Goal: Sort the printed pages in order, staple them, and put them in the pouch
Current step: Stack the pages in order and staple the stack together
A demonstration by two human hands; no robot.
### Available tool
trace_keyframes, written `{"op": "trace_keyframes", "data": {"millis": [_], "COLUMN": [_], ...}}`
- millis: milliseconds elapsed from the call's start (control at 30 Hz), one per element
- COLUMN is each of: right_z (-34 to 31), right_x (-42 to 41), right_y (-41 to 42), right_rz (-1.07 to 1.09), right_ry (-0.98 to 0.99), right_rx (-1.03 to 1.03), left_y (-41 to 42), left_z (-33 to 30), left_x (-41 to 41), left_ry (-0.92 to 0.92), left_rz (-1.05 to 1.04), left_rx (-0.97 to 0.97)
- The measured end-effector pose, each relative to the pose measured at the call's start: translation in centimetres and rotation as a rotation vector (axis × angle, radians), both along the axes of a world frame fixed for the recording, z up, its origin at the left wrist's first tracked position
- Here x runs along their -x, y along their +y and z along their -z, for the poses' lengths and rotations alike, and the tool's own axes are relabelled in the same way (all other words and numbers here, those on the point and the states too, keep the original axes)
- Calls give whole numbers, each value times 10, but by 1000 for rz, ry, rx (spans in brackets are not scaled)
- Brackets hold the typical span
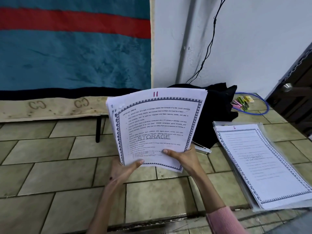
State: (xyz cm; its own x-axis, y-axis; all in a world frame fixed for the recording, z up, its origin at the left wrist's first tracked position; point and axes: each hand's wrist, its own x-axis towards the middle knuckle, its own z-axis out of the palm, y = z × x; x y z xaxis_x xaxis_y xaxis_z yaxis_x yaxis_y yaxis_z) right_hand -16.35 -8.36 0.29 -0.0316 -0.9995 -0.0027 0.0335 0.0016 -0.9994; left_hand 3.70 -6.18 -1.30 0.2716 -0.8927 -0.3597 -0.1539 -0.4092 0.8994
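Looks like the sorting step is in hand. Left hand (124,169) pinches the bottom edge of the held stack (155,127), top sheet marked 11; right hand (184,156) grips it too, thumb on front. Next, probably find 11's slot versus the floor pile (263,166) marked 6, lying on the clear pouch (217,123).

two hands (125,169); two page stacks (157,125); one clear pouch (217,123); one black cloth (217,112); one blue cable loop (263,110); staplers uncountable.
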Motion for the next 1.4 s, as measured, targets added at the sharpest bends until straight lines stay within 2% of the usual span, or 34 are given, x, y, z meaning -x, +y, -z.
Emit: {"op": "trace_keyframes", "data": {"millis": [133,233,300,367,400,467,533,633,733,800,867,933,1000,1067,1300,1400], "right_z": [-3,-6,-3,3,7,13,17,24,32,28,13,-9,-33,-44,-35,-28], "right_x": [3,12,18,23,24,26,27,31,36,38,38,34,24,8,-11,-10], "right_y": [0,0,5,10,13,17,18,21,24,26,24,19,11,-2,-22,-27], "right_rz": [-8,-30,-69,-108,-122,-152,-173,-200,-232,-273,-246,-80,58,32,-61,21], "right_ry": [11,55,109,166,192,226,261,286,303,310,326,410,388,358,394,348], "right_rx": [-56,-113,-186,-283,-323,-369,-402,-442,-460,-439,-357,-180,-14,78,85,126], "left_y": [3,0,-8,-25,-35,-56,-77,-95,-98,-98,-98,-97,-96,-93,-91,-90], "left_z": [0,-9,-25,-47,-63,-84,-88,-75,-61,-55,-53,-52,-52,-52,-48,-47], "left_x": [-4,-21,-30,-30,-23,-1,23,40,45,49,50,51,55,61,64,65], "left_ry": [0,14,-16,-255,-407,-653,-760,-734,-662,-680,-700,-718,-709,-710,-710,-745], "left_rz": [98,325,221,-7,-36,140,366,558,560,548,559,580,609,638,651,651], "left_rx": [-51,-45,114,374,505,685,654,556,592,617,633,640,650,657,701,716]}}
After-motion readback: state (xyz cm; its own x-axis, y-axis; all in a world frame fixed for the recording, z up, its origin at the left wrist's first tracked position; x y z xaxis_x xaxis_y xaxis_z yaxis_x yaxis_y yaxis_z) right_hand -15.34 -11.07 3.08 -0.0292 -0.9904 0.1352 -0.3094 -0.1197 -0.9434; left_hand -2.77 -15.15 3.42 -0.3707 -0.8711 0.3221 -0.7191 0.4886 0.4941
